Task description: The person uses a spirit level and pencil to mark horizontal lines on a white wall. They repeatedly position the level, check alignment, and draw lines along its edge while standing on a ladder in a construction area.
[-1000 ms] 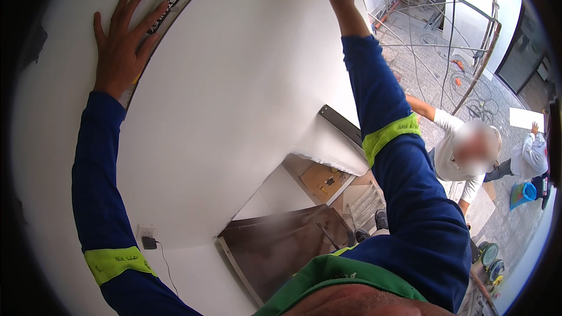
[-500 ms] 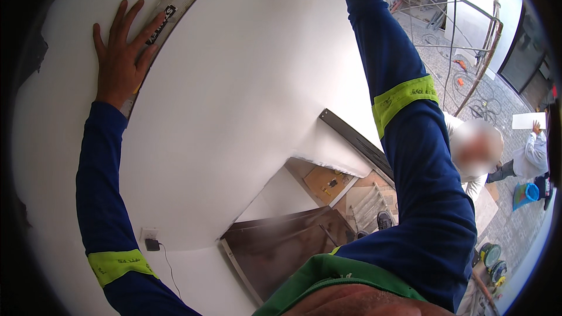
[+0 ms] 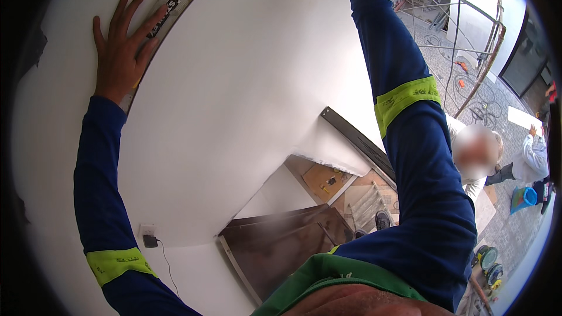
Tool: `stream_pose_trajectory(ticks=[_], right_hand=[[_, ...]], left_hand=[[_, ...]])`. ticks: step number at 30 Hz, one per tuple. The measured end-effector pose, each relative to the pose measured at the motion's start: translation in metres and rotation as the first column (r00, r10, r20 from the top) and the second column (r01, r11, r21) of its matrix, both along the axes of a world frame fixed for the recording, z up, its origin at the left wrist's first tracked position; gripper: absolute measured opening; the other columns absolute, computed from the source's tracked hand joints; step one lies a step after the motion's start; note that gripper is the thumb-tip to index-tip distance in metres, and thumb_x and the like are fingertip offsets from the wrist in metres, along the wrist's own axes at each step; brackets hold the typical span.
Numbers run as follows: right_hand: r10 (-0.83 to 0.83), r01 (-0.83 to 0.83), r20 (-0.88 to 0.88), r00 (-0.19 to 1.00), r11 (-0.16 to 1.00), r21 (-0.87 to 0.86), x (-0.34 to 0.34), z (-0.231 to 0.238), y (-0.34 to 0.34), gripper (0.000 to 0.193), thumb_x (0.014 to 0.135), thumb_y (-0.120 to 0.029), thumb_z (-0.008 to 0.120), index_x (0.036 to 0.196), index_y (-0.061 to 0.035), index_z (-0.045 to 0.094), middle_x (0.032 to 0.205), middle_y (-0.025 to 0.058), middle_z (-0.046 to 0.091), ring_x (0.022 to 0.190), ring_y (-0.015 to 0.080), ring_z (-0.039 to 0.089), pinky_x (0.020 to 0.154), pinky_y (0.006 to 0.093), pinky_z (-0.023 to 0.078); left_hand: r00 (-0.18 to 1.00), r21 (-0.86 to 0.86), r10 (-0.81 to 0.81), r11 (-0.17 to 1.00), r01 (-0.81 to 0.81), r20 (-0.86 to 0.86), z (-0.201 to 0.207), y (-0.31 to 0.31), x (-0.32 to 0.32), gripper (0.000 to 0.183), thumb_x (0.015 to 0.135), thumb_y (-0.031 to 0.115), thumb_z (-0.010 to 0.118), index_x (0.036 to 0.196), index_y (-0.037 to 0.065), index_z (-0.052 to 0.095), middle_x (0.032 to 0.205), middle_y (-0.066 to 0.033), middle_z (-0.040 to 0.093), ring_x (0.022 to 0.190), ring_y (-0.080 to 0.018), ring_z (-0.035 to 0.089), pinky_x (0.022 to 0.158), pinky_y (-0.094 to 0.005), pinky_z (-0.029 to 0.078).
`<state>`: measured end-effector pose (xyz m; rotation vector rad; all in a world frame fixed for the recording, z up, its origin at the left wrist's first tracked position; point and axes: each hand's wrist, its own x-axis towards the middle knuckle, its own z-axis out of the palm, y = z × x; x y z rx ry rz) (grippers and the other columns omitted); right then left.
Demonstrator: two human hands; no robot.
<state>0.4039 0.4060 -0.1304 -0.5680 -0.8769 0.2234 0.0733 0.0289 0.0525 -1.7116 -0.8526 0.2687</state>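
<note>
Pressing long metal level (image 3: 175, 0), flat left hand (image 3: 120, 52)

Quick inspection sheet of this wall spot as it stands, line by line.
Surface: white wall, smooth and bare.
Job's things: spirit level pressed flat on the wall, yellow end piece at top.
Clutter: boards and a dark panel far below.
Hands: left hand spread flat on the level; right hand out of view above the frame.
Cables: plugged adapter with thin cord hanging.
Surroundings: scaffolding, paved ground, a person below.
</note>
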Motion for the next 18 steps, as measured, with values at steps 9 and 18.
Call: stream_pose_trajectory(ticks=[9, 18], right_hand=[[0.011, -0.011, 0.008, 1.000, 1.000, -0.026, 0.0007, 0.0021, 0.0020, 0.033, 0.101, -0.020, 0.060, 0.127, -0.0019, 0.070, 0.112, 0.0217, 0.075, 0.106, 0.0321, 0.072, 0.091, 0.0398, 0.055], [0.058, -0.060, -0.024, 0.998, 0.996, -0.073, 0.0016, 0.0074, -0.0068, 0.034, 0.100, -0.021, 0.060, 0.128, -0.0031, 0.070, 0.112, 0.0208, 0.075, 0.104, 0.0315, 0.072, 0.091, 0.0394, 0.055]], left_hand=[[1.000, -0.002, -0.010, 1.000, 0.010, 0.000, 0.0007, 0.0006, -0.0004, 0.053, 0.103, 0.036, 0.058, 0.152, 0.048, 0.044, 0.167, 0.0062, 0.029, 0.158, -0.0212, 0.018, 0.122, -0.0718, 0.003], [1.000, 0.008, -0.008, 1.000, 0.008, -0.004, 0.0012, 0.0008, -0.0008, 0.053, 0.103, 0.036, 0.058, 0.152, 0.049, 0.044, 0.167, 0.0061, 0.030, 0.158, -0.0209, 0.018, 0.122, -0.0719, 0.004]])
